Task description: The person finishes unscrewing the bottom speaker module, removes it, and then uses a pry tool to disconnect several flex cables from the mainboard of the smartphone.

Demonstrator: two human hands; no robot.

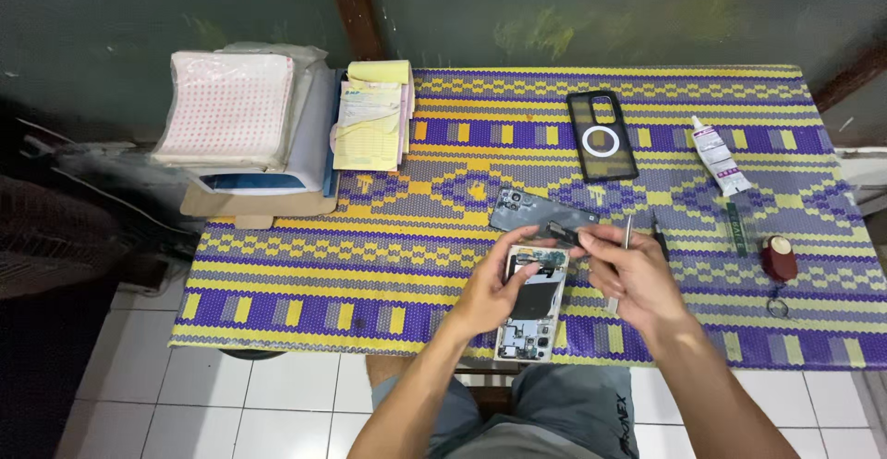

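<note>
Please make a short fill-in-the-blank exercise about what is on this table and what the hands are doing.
1. The left hand holds an opened ____ with its insides showing.
2. The right hand holds thin metal ____.
3. The black phone case has a white ____ on it.
4. The mat on the table is purple and ____.

Missing words: phone; tweezers; ring; yellow
</note>
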